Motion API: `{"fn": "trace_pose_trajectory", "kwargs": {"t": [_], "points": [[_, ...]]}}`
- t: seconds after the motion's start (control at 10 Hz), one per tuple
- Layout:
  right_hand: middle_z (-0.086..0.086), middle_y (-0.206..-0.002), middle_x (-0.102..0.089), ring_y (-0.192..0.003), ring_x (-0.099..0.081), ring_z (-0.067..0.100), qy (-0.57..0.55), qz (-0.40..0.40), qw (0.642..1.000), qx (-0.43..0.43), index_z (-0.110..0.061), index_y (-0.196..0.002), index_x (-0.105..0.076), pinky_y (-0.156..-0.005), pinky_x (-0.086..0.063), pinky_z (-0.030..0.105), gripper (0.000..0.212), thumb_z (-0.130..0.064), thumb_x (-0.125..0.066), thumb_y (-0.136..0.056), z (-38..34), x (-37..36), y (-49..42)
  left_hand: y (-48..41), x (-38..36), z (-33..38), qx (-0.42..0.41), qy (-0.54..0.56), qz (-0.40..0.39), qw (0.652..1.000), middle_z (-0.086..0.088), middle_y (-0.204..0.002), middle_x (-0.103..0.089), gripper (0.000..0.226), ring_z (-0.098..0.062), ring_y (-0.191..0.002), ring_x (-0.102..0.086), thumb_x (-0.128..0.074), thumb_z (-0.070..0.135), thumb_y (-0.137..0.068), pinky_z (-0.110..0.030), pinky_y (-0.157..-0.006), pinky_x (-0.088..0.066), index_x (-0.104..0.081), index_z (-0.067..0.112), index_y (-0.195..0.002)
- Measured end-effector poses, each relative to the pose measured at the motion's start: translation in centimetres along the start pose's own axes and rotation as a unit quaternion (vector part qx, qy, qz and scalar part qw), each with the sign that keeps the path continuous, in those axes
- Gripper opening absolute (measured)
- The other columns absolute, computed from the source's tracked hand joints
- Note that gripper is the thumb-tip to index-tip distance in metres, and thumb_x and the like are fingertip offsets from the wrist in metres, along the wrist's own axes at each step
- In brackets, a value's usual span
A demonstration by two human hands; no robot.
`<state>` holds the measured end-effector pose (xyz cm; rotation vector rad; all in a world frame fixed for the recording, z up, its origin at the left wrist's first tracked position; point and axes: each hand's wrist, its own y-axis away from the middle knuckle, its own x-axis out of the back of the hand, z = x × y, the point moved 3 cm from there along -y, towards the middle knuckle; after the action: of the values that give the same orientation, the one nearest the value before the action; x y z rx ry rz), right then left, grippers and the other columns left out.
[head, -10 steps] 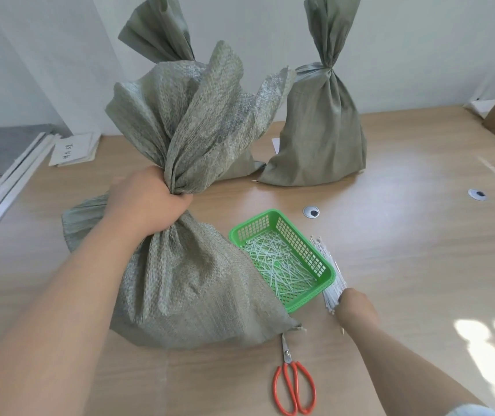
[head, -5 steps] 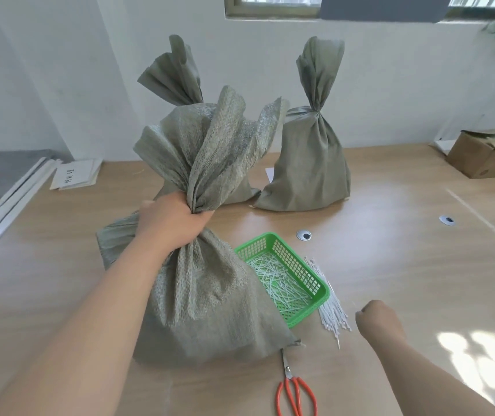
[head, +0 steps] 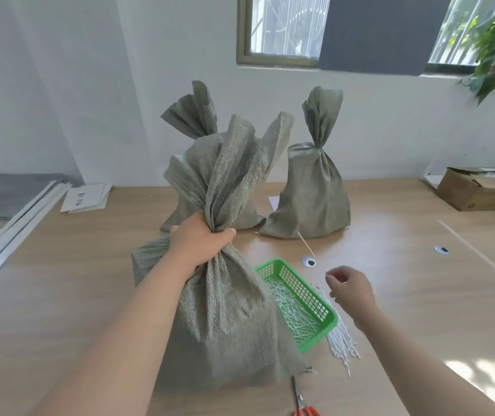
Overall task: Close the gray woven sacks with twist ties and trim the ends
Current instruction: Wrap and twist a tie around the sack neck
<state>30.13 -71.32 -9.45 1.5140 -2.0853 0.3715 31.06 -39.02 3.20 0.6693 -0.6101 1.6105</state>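
Observation:
My left hand (head: 201, 241) grips the gathered neck of the nearest gray woven sack (head: 228, 322), which stands upright on the table with its top flaring above my fist. My right hand (head: 349, 288) hovers above the loose bundle of white twist ties (head: 343, 340), fingertips pinched together. A thin pale twist tie (head: 306, 243) slants up and left from those fingertips. Two more sacks stand behind: one (head: 310, 202) with a twisted, tied neck, the other (head: 192, 115) mostly hidden by the near sack. Orange-handled scissors (head: 301, 400) lie at the near sack's foot.
A green plastic basket (head: 324, 324) holding white tie offcuts sits right of the near sack. Cable grommets (head: 308, 261) (head: 441, 250) are set in the wooden table (head: 420, 295). A cardboard box (head: 474, 190) stands far right, papers (head: 85, 198) and white strips far left.
My right hand has risen from the tie bundle and moved up and left, now pinching a single tie. My left hand keeps its grip on the sack neck. The camera tilted up.

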Motion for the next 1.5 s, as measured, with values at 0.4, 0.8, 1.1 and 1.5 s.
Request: {"fn": "trace_pose_trajectory", "kwargs": {"t": [0.4, 0.8, 1.1, 1.5], "points": [[-0.002, -0.056, -0.056, -0.045, -0.048, 0.013, -0.251, -0.097, 0.961, 0.058, -0.006, -0.080, -0.070, -0.048, -0.043, 0.027, 0.012, -0.007, -0.060, -0.087, -17.0, -8.6, 5.9, 0.8, 0.4, -0.1, -0.026, 0.075, 0.023, 0.997, 0.005, -0.109, -0.075, 0.040, -0.023, -0.114, -0.064, -0.064, 0.064, -0.086, -0.048, -0.107, -0.044, -0.073, 0.030, -0.105], [-0.009, -0.048, -0.048, -0.051, -0.036, 0.008, -0.259, -0.053, 0.958, 0.110, -0.016, -0.056, -0.051, -0.052, -0.029, 0.023, 0.032, -0.005, -0.060, -0.085, -18.2, -11.3, 8.0, 0.4, -0.3, -0.7, -0.111, -0.074, 0.151, 0.980, 0.006, -0.098, -0.047, 0.036, -0.015, -0.105, -0.033, -0.063, 0.057, -0.083, -0.033, -0.091, -0.028, -0.064, 0.021, -0.077], [0.000, -0.062, -0.046, -0.061, -0.038, 0.008, -0.220, -0.017, 0.969, 0.115, -0.017, -0.062, -0.040, -0.052, -0.035, 0.027, 0.037, 0.012, -0.052, -0.083, -17.5, -11.5, 8.3, 1.9, 0.1, 0.5, -0.156, -0.280, 0.130, 0.938, 0.011, -0.082, -0.054, 0.018, -0.019, -0.101, -0.046, -0.043, 0.029, -0.078, -0.038, -0.087, -0.021, -0.058, 0.021, -0.072], [0.000, -0.081, -0.059, -0.081, -0.054, 0.016, -0.199, -0.035, 0.974, 0.101, -0.013, -0.082, -0.058, -0.067, -0.041, 0.007, 0.018, 0.003, -0.061, -0.089, -16.5, -12.0, 8.2, 1.8, 1.3, 2.5, -0.196, -0.396, 0.014, 0.897, -0.002, -0.113, -0.058, 0.026, -0.028, -0.104, -0.060, -0.057, 0.033, -0.091, -0.036, -0.071, -0.043, -0.069, 0.015, -0.105]]}}
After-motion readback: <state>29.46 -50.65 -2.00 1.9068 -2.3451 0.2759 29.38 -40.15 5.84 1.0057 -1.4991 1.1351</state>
